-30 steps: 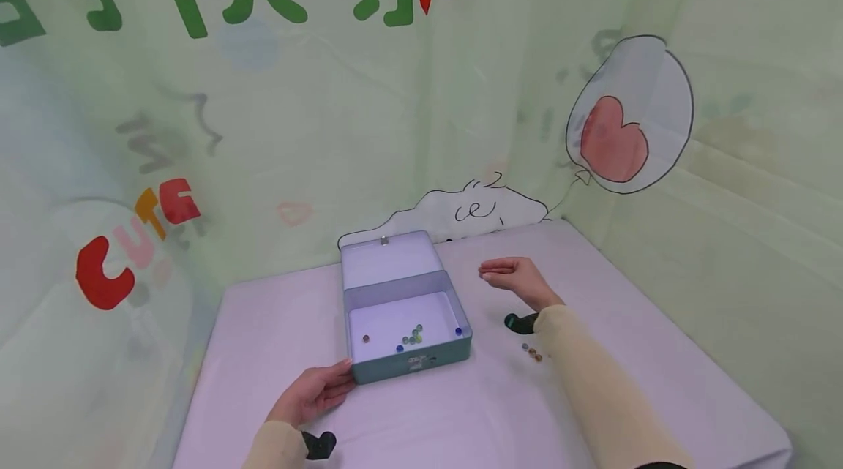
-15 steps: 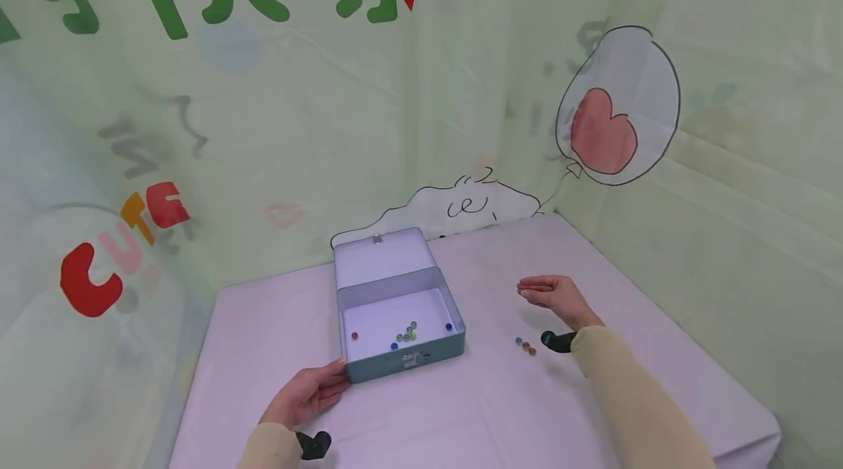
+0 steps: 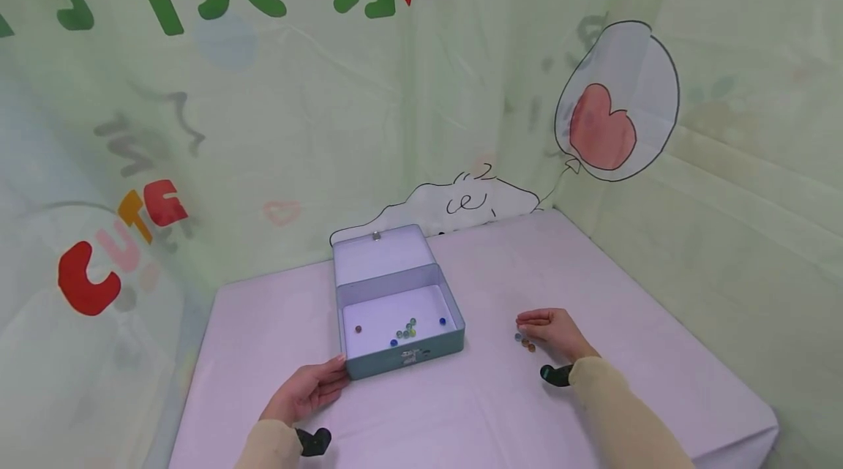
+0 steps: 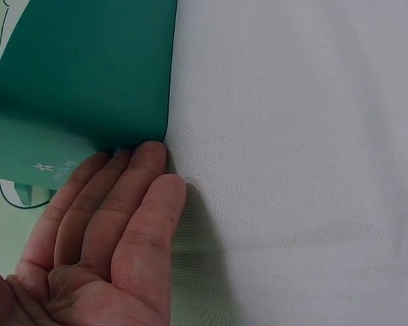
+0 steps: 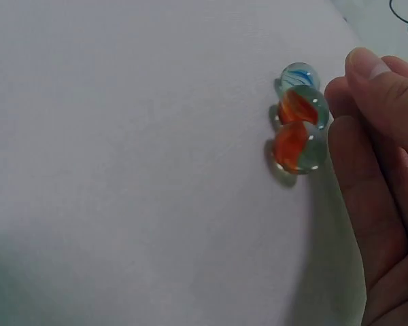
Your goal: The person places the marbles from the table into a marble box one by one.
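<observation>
A green tin box point(image 3: 405, 356) stands with its lid point(image 3: 385, 257) folded back. Inside lie several marbles, among them a brown marble point(image 3: 358, 328) and a blue marble point(image 3: 443, 321). My left hand point(image 3: 309, 390) rests at the box's near left corner; in the left wrist view its fingers point(image 4: 102, 210) lie nearly straight against the green wall. On the table to the right, two orange-streaked marbles point(image 5: 299, 147) and a blue-streaked marble point(image 5: 300, 76) sit in a row. Right beside them, my right hand point(image 3: 556, 331) holds nothing, thumb near its fingers.
The table point(image 3: 461, 418) has a pale cloth, with its right edge point(image 3: 672, 323) running beside a printed curtain point(image 3: 737, 235). More curtain point(image 3: 316, 125) hangs behind the box. A black strap end point(image 3: 556, 375) shows at my right wrist.
My right hand first moved right, away from the box, then came down beside the three loose marbles. The left hand stays at the box corner. Marbles inside the box have rolled slightly.
</observation>
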A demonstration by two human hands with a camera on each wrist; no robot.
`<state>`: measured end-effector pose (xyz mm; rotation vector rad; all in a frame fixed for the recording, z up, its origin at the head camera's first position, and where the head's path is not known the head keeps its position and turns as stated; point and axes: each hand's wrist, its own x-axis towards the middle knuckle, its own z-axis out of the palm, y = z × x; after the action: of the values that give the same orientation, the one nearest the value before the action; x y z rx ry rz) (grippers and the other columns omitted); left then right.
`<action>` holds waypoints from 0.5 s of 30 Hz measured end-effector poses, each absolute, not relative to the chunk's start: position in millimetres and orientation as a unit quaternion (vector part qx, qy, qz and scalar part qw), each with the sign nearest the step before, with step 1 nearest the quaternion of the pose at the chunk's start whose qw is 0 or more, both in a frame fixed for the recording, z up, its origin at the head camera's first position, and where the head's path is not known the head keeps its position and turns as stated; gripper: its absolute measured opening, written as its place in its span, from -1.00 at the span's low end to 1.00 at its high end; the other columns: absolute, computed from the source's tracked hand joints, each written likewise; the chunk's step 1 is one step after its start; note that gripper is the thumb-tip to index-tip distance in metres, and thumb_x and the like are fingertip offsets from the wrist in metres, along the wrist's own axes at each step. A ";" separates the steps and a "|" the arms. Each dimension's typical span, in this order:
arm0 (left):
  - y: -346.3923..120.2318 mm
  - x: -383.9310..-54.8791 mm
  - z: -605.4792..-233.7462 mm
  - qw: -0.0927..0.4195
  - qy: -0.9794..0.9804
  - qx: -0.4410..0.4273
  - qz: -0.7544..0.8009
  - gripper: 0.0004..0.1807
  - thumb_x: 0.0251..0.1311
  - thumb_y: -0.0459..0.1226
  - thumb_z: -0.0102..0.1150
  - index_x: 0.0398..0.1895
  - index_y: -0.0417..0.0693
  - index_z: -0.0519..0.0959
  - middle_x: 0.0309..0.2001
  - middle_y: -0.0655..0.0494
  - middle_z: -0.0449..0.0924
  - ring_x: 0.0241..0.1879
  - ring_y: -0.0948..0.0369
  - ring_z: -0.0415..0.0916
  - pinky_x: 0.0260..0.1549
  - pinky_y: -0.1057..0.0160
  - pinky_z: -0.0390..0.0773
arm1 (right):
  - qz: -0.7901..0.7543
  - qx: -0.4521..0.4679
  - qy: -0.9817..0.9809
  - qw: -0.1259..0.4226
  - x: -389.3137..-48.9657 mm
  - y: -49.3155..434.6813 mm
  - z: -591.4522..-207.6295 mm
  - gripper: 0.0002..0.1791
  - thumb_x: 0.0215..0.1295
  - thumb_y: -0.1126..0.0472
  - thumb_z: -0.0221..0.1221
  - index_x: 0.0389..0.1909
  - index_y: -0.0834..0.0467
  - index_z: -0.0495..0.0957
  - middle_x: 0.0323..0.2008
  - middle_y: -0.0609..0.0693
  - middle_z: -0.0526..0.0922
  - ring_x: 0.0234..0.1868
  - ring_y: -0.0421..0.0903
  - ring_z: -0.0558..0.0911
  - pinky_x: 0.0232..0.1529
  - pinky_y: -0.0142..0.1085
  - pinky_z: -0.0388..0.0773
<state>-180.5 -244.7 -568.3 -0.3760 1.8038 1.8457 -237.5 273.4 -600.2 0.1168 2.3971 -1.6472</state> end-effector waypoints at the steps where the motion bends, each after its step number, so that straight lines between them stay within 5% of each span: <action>1: -244.6 -180.6 -568.4 0.263 0.668 -0.141 0.682 -0.32 0.44 -0.08 0.19 0.32 -0.54 0.39 0.28 -0.42 0.49 0.29 -0.18 0.54 0.32 -0.11 0.52 | -0.559 0.031 0.821 0.116 -237.3 273.5 -601.2 -0.58 0.28 0.18 0.40 0.06 0.36 0.66 -0.08 0.15 0.81 -0.21 -0.16 0.76 -0.18 -0.43 0.72; 15: -244.9 -182.5 -571.9 0.261 0.666 -0.139 0.685 -0.34 0.45 -0.09 0.19 0.31 -0.53 0.42 0.27 -0.40 0.52 0.28 -0.18 0.55 0.32 -0.11 0.53 | -0.484 0.021 0.868 0.109 -240.4 263.2 -600.3 -0.71 0.19 0.25 0.45 -0.10 0.28 0.73 -0.26 0.10 0.81 -0.40 -0.08 0.73 -0.34 -0.32 0.73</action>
<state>-182.5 -244.9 -571.9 -0.3750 1.8027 1.8546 -240.4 263.2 -600.3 0.0613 2.5528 -1.4246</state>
